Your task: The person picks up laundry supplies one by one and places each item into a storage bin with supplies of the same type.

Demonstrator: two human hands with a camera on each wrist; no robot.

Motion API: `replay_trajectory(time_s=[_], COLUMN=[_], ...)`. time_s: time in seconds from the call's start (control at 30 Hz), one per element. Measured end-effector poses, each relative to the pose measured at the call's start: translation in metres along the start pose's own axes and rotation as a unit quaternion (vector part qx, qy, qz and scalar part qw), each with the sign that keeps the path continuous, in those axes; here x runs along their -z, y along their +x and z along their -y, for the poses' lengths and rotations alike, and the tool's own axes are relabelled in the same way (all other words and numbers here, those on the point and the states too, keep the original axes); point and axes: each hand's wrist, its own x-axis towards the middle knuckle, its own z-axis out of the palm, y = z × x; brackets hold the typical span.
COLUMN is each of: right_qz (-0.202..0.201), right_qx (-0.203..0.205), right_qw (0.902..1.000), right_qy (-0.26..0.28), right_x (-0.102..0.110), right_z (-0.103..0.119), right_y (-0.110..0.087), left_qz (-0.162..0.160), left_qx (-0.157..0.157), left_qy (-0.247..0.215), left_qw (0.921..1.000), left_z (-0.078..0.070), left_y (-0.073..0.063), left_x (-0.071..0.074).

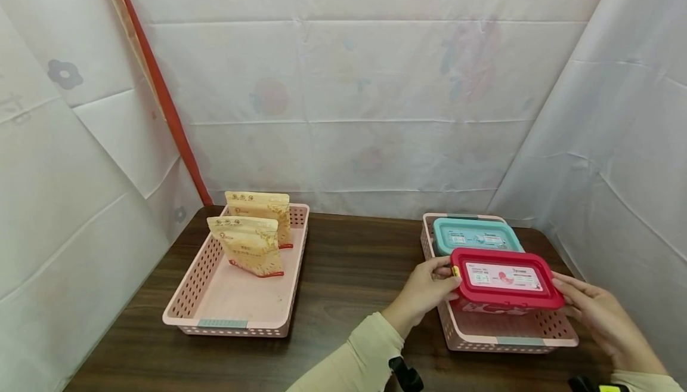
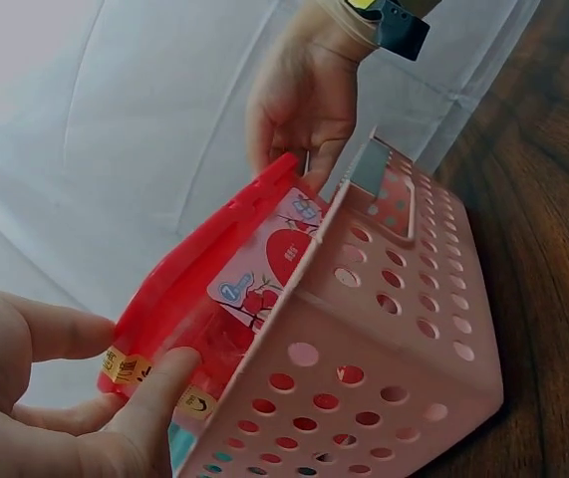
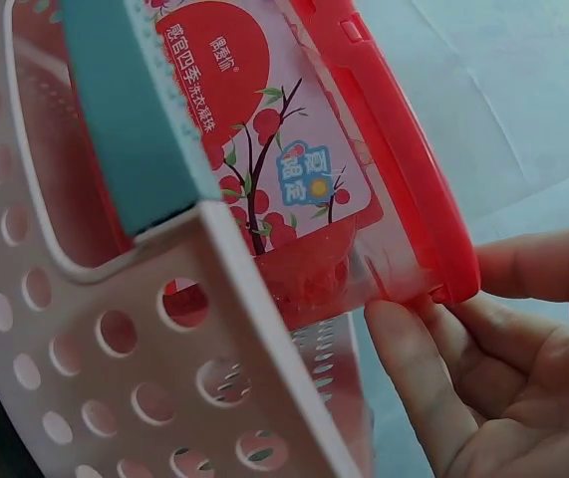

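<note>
A red-lidded laundry pod box (image 1: 504,280) is held level between both hands, partly inside the right pink basket (image 1: 467,339). My left hand (image 1: 424,293) pinches its left end, fingers and thumb at the lid's edge and side. At the opposite end, my right hand (image 1: 598,314) grips the lid's corner and the clear wall below it. In the right wrist view, red berries and a white label show on the laundry pod box (image 3: 274,129). Behind it in the basket sits a teal-lidded box (image 1: 474,234), its front partly covered by the red one.
On the left of the dark wooden table (image 1: 354,261), another pink basket (image 1: 241,308) holds two cream-coloured pouches (image 1: 249,246) standing upright towards its back. White patterned sheets (image 1: 343,82) hang behind the table and along both sides.
</note>
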Motion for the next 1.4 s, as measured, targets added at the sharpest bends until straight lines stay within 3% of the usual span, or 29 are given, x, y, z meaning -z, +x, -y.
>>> replay_trajectory(time_s=[0.47,0.8,1.03,1.17,1.4], right_qz=[-0.006,-0.006,0.0,0.002,0.006], right_qx=[-0.011,-0.043,-0.059,-0.053,-0.042], right_qw=[0.9981,0.9941,0.9899,0.9886,0.9884], right_qy=[-0.061,-0.099,-0.129,-0.141,-0.146], right_x=[-0.006,-0.007,-0.008,-0.01,-0.012], right_z=[-0.004,0.002,0.004,0.004,0.006], right_y=[0.004,0.008,0.01,0.009,0.007], left_qz=[-0.007,-0.01,-0.01,-0.005,0.02], left_qx=[-0.002,0.001,-0.007,-0.006,0.006], left_qy=[0.039,0.077,0.141,0.173,0.17], left_qw=[0.9992,0.997,0.9899,0.9849,0.9851], left_z=[0.006,0.004,0.003,0.002,-0.001], left_y=[0.001,0.002,0.003,0.005,0.006], left_x=[-0.003,0.0,0.004,0.008,0.013])
